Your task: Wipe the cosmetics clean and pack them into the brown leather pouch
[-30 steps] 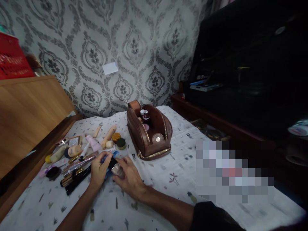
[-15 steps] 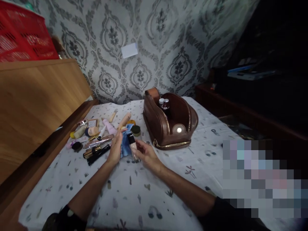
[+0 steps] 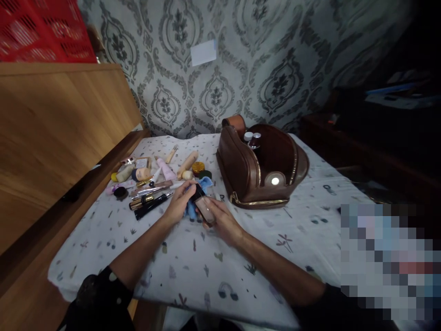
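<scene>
My right hand [image 3: 220,220] is closed around a small glass bottle of beige liquid with a black cap [image 3: 203,207], held tilted just above the bedsheet. My left hand [image 3: 179,202] presses a blue cloth [image 3: 201,188] against the bottle's cap end, fingers curled on it. Both hands meet just left of an open brown leather pouch [image 3: 241,170], which holds small bottles with silver caps [image 3: 253,138].
A spread of cosmetics lies on the patterned white sheet [image 3: 275,248] to the left: tubes, pencils, a black mascara [image 3: 151,207], small jars [image 3: 198,168]. A wooden headboard [image 3: 51,138] runs along the left, a red crate [image 3: 41,27] on top. Dark furniture stands at right.
My left hand, which was open and flat beside the cloth half a second ago, has closed on the cloth over the bottle. The view has shifted so everything sits further right.
</scene>
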`<state>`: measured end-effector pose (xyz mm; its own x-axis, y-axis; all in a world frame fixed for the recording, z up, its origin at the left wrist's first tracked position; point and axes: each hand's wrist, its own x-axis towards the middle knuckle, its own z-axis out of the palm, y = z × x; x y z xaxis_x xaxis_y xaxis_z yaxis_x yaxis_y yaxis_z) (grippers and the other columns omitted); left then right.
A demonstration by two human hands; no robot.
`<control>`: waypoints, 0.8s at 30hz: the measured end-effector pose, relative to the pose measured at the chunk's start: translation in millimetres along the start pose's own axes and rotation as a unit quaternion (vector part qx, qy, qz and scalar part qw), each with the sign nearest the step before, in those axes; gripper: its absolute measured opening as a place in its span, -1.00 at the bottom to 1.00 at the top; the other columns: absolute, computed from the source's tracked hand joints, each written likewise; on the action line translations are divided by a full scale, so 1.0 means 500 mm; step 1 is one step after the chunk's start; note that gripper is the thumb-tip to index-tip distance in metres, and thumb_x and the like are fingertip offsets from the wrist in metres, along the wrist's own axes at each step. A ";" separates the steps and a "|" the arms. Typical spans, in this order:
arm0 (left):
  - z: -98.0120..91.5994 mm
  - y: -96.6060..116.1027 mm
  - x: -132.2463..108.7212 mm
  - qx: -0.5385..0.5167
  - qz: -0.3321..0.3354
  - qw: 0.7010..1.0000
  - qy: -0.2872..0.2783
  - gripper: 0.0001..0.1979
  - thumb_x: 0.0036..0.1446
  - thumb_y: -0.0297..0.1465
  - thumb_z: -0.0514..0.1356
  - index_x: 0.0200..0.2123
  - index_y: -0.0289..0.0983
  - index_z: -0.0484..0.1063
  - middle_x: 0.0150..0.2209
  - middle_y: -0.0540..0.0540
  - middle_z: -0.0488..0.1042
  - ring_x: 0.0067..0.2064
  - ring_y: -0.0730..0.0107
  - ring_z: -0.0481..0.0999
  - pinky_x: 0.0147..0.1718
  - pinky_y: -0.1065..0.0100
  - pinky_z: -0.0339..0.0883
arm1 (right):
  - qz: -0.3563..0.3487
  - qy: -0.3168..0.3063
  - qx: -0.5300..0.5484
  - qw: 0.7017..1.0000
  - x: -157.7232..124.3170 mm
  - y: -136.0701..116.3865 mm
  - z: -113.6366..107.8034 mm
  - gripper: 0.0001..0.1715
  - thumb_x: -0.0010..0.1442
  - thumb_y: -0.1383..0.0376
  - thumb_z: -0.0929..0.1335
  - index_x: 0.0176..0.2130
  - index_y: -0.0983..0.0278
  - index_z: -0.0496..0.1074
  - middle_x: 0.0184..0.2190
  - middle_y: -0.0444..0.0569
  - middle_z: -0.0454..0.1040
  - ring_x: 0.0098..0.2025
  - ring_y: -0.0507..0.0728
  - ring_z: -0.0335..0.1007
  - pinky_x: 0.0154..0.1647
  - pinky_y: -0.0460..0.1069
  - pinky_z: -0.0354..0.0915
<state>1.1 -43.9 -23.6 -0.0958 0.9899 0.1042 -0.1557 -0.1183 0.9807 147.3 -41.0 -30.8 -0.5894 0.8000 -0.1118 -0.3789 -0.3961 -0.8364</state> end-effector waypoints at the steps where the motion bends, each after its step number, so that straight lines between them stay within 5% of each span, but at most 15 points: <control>1: 0.003 0.002 -0.001 -0.004 0.002 1.000 0.002 -0.60 0.04 -0.04 0.30 -0.29 -0.26 0.41 -0.48 0.10 0.33 -0.63 0.61 0.31 -0.73 0.54 0.28 | -0.004 -0.001 -0.002 1.000 0.000 0.000 0.001 -0.36 -0.13 -0.17 0.52 -0.33 0.30 0.47 -0.50 -0.11 0.39 -0.51 0.00 0.22 -0.69 -0.14 0.15; 16: 0.006 0.000 -0.009 0.057 0.017 0.998 -0.007 -0.63 0.15 -0.04 0.22 -0.25 -0.25 0.40 -0.51 0.11 0.32 -0.64 0.65 0.30 -0.68 0.57 0.26 | 0.007 0.010 0.029 1.000 0.007 0.005 0.000 -0.37 -0.22 -0.14 0.55 -0.40 0.30 0.46 -0.53 -0.10 0.43 -0.55 0.01 0.26 -0.75 -0.15 0.13; 24: 0.009 0.006 -0.016 0.094 0.022 0.995 0.008 -0.59 0.11 -0.02 0.25 -0.21 -0.25 0.47 -0.47 0.03 0.43 -0.57 0.53 0.41 -0.59 0.49 0.33 | -0.001 -0.011 0.043 0.999 0.008 0.005 -0.005 -0.49 -0.08 -0.07 0.51 -0.39 0.30 0.44 -0.54 -0.08 0.45 -0.58 0.02 0.28 -0.76 -0.14 0.12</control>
<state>5.6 -51.7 -20.9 -0.1150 0.9824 0.1474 0.0348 -0.1443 0.9889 145.7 -37.8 -34.5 -0.6045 0.7906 -0.0978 -0.4393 -0.4332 -0.7870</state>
